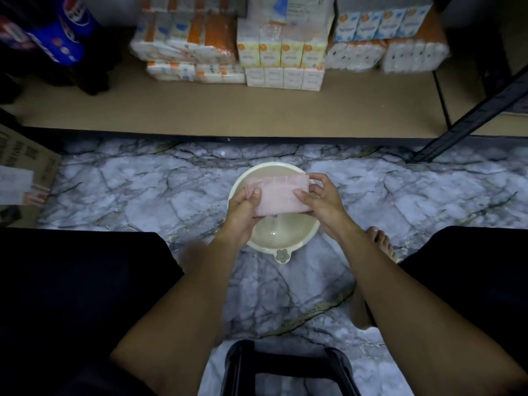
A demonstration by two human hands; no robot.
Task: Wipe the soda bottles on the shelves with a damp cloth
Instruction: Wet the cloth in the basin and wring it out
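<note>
Floor (128, 190): grey-white marble pattern with dark veins, glossy, a pale glare patch far centre. Far side: low tan shelf board (200, 110) with a dark front edge, running left to right. On it, stacked paper-goods packs (283, 52) in white, orange and yellow wrap. Black metal shelf post (471, 118) slants across far right. Cardboard box (25, 161) at left edge. Black stool frame (285, 364) near centre. Light dim, corners dark.

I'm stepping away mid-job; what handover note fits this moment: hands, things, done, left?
Left hand: grips the left end of the folded pink cloth.
Right hand: grips its right end.
The cloth is above the round cream basin of water on the marble floor.
Dark blue-labelled soda bottles stand on the shelf, upper left, untouched.
Done: cloth apparently wetted.
Left: wipe every bottle.
</note>
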